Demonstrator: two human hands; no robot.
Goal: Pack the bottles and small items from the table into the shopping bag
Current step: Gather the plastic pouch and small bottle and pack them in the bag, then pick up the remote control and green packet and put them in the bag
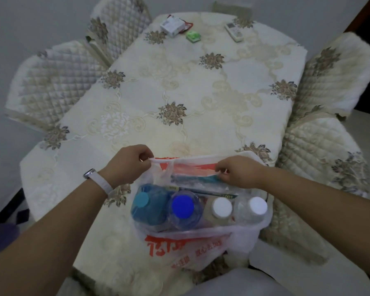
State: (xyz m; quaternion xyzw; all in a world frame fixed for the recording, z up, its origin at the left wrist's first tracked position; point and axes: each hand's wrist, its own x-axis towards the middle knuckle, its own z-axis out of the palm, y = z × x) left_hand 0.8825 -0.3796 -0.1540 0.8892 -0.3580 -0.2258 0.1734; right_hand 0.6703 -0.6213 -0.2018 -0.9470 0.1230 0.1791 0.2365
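Observation:
A translucent white shopping bag (pixel 186 251) with red print stands at the table's near edge. Inside it stand several bottles: one with a teal cap (pixel 140 200), one with a blue cap (pixel 183 207), two with white caps (pixel 222 207) (pixel 258 206). A flat packet (pixel 192 180) lies along the far wall of the bag. My left hand (pixel 129 162) pinches the bag's far rim at the left handle. My right hand (pixel 235 170) pinches the same rim further right. Both pull the far side up.
On the far end of the cloth-covered table (pixel 179 82) lie a white box (pixel 172 25) on a red wrapper, a small green packet (pixel 193 36) and a white remote (pixel 234 32). Quilted chairs (pixel 51 82) (pixel 333 82) flank both sides.

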